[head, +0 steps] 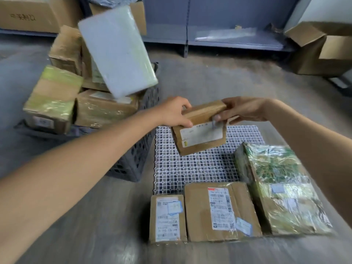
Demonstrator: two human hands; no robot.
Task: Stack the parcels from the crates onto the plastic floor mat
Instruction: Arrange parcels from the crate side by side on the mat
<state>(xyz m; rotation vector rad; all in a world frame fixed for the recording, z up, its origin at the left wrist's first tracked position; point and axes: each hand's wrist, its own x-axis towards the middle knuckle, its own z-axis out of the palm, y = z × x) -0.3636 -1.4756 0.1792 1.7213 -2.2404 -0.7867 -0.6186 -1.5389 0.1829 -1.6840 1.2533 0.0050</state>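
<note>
A small brown cardboard parcel (200, 128) with a white label hangs tilted above the far part of the white plastic lattice mat (190, 168). My left hand (175, 111) grips its left top edge and my right hand (242, 109) grips its right top edge. Three parcels lie on the mat's near side: a small brown one (167, 219), a wider brown one (221, 211) and a large one wrapped in green tape (280, 187). On the left a dark crate (133, 164) holds several parcels, among them a white padded one (118, 52) leaning on top.
Grey concrete floor surrounds the mat. A low grey metal shelf (228, 31) runs along the back wall. Open cardboard boxes (323, 50) stand at the right, and a large carton (28, 14) sits at the far left.
</note>
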